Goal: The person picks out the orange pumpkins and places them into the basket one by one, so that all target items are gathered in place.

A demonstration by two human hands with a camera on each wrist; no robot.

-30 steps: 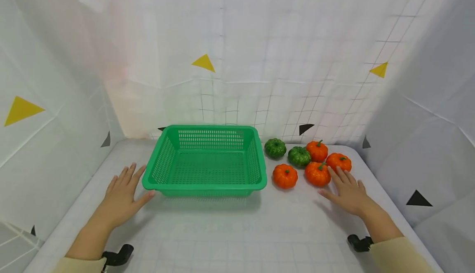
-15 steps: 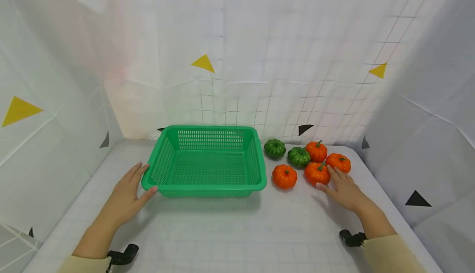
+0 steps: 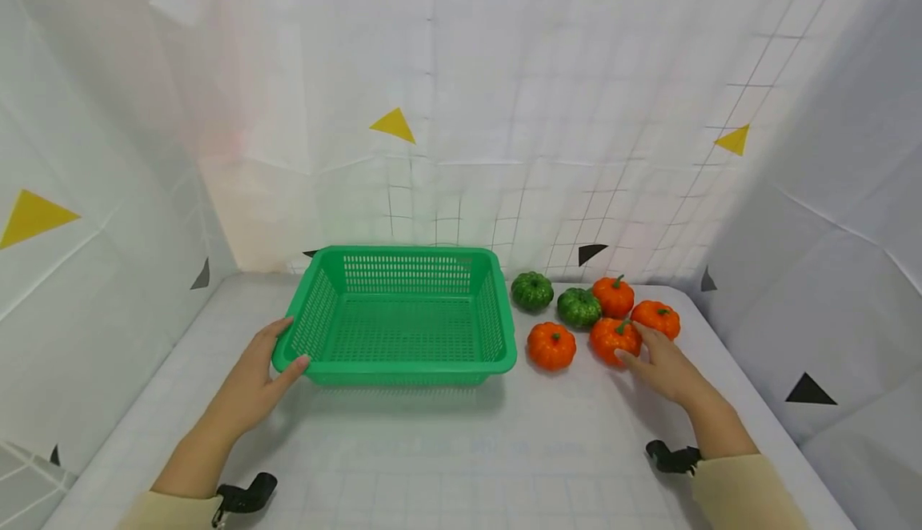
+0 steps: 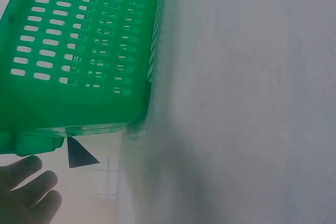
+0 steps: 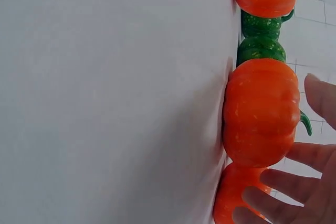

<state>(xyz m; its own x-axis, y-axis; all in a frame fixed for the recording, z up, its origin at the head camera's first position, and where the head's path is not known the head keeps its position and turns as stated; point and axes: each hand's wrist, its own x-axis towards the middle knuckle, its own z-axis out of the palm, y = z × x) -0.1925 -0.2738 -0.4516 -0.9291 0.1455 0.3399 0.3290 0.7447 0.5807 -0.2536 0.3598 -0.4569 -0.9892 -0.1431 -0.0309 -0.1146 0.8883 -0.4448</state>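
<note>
My left hand (image 3: 248,390) is at the front left corner of a green plastic basket (image 3: 403,367), its thumb near the front rim and its fingers along the left side. In the left wrist view the fingers (image 4: 39,192) lie just outside the basket's rim, loosely spread. My right hand (image 3: 668,368) reaches around the right side of an orange pumpkin (image 3: 605,339), thumb in front and fingers behind. The right wrist view shows the thumb (image 5: 321,98) apart from this ribbed pumpkin, with the fingertips close to its edge; whether they touch is unclear.
Right of the basket lie another orange pumpkin (image 3: 551,347), two green pumpkins, one (image 3: 532,291) nearer the basket and one (image 3: 579,307) further right, and two more orange ones, one at the back (image 3: 613,298) and one at the far right (image 3: 656,319). White sheeting (image 3: 461,74) encloses the table (image 3: 432,466).
My left hand has moved right and closer to the basket's corner. The right hand has shifted left, its thumb now in front of the orange pumpkin. Basket and pumpkins stay in place.
</note>
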